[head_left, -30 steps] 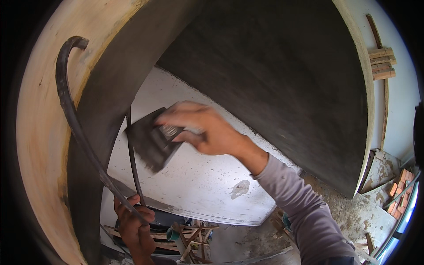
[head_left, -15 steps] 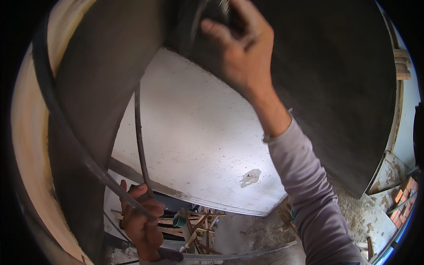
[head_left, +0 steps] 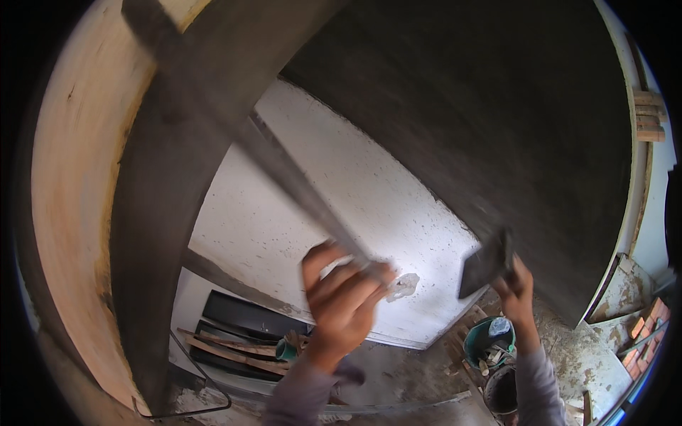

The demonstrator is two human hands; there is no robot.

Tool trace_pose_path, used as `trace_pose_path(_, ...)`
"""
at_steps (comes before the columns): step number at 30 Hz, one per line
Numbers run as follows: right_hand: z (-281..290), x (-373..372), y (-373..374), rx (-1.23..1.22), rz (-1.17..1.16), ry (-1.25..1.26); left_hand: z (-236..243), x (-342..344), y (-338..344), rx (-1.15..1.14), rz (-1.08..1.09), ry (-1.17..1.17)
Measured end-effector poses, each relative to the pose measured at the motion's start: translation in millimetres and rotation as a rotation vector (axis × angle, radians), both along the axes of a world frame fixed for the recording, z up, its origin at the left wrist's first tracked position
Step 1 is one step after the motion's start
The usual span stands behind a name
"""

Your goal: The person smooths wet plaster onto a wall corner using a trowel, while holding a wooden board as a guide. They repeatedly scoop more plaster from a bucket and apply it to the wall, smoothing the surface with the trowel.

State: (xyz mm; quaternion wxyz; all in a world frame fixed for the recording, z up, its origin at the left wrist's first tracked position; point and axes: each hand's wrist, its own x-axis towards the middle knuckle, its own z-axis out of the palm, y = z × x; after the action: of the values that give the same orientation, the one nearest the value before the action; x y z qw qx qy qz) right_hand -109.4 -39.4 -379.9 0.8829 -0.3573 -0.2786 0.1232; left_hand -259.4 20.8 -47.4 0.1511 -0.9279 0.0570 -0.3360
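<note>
My left hand (head_left: 339,309) is closed around a long, dark tube or strip (head_left: 284,181), which runs up toward the upper left and is blurred by motion. At the lower right, my right hand (head_left: 517,287) grips a dark, flat trowel or float (head_left: 480,264). The trowel is in front of the edge between a large dark plastered surface (head_left: 483,121) and a speckled white panel (head_left: 327,149); whether it touches either is unclear. On the left a dark curved band (head_left: 149,263) adjoins a pale wooden curved face (head_left: 74,220).
Below are a green bucket (head_left: 474,348), a dark bucket (head_left: 499,394), wooden planks (head_left: 231,346) over black sheets (head_left: 249,312), and a bent metal rod (head_left: 188,413). Red bricks (head_left: 646,337) lie at the right, below wooden battens (head_left: 646,117) on a pale wall.
My left hand has risen and moved right, swinging the long tube with it. My right hand went up with the trowel, then came down to the lower right.
</note>
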Motion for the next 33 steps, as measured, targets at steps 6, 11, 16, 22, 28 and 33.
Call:
trace_pose_path(6,-62,-93,-130,-0.229,0.114,0.267,-58,140,14,0.021,-0.299,-0.358)
trace_pose_path(11,-75,-105,-164,-0.267,0.097,0.307,-72,183,23,0.052,-0.335,-0.275)
trace_pose_path(16,-61,-81,-160,-0.27,0.036,0.253,-59,212,19,0.011,-0.369,-0.186)
trace_pose_path(22,-58,-89,-179,-0.298,0.045,0.323,-47,243,12,-0.01,-0.337,-0.127)
trace_pose_path(28,-78,-107,-195,-0.318,0.089,0.425,-42,256,10,-0.011,-0.314,-0.159)
trace_pose_path(33,-68,-106,-196,-0.303,0.184,0.445,-41,258,3,0.043,-0.247,-0.205)
